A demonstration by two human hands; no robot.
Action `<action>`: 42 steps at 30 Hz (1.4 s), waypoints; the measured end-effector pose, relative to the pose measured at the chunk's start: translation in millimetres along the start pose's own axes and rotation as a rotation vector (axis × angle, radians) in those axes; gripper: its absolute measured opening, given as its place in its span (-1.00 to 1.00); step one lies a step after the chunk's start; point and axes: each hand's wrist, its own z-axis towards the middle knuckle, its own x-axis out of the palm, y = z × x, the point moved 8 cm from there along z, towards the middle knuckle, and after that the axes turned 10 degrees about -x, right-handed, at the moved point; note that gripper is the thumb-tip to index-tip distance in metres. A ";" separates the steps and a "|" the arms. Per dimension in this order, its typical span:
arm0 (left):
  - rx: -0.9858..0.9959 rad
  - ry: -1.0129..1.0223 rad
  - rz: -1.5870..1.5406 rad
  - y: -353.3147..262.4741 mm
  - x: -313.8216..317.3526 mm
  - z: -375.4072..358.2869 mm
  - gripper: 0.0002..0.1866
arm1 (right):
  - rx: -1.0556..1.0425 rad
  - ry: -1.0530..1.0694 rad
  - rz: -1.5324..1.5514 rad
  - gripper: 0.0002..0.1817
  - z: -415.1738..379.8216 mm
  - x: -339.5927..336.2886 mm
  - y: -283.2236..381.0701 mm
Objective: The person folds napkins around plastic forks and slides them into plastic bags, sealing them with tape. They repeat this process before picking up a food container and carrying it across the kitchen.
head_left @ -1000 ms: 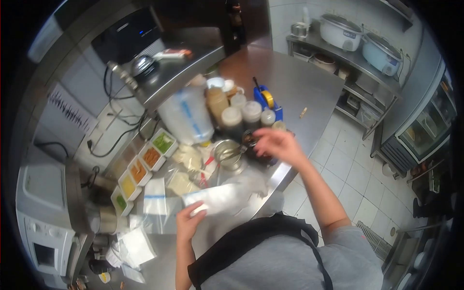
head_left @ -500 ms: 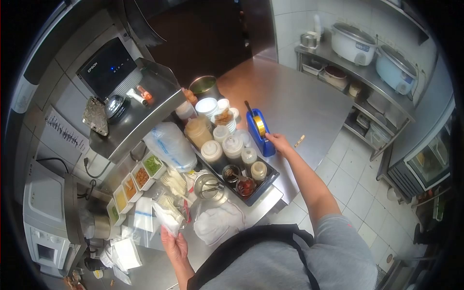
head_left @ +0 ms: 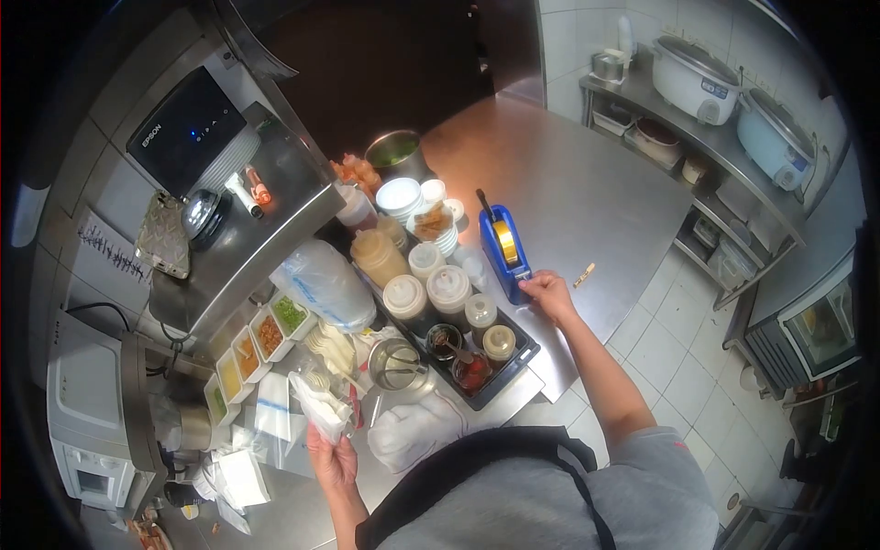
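Note:
A blue tape dispenser (head_left: 495, 240) with a yellow roll of tape (head_left: 504, 242) stands on the steel counter. My right hand (head_left: 550, 295) is at its near, cutting end, thumb and fingers pinched together on the tape's end; the strip itself is too thin to make out clearly. Low on the left, my left hand (head_left: 335, 460) is closed around the bottom of a white, napkin-like bundle (head_left: 321, 409). Pale plastic forks (head_left: 332, 348) lie just beyond the bundle, beside a metal container (head_left: 396, 365) and a white cloth (head_left: 417, 429).
A black tray (head_left: 527, 353) of sauce bottles (head_left: 449, 289) stands between my hands. Left of it are a plastic-wrapped stack (head_left: 323, 286) and small tubs of toppings (head_left: 269, 335). A printer (head_left: 183, 128) sits on the raised shelf. A clothespin (head_left: 584, 275) lies right of my right hand.
My right hand has moved slightly right, away from the dispenser's end. My left hand still holds the white bundle in nearly the same place. The whole view has shifted a little.

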 end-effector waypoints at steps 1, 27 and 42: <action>0.006 0.010 0.002 -1.5 0.1 1.7 -0.44 | -0.217 -0.055 -0.186 -0.83 5.6 -5.0 12.0; 0.616 -0.638 0.984 -161.8 -17.8 -74.1 -0.71 | -0.291 1.022 0.316 -0.58 -292.0 420.7 135.5; 0.719 -0.697 1.022 -203.4 -63.5 -120.6 -0.69 | -0.570 0.802 -0.051 -0.58 -325.1 510.8 119.7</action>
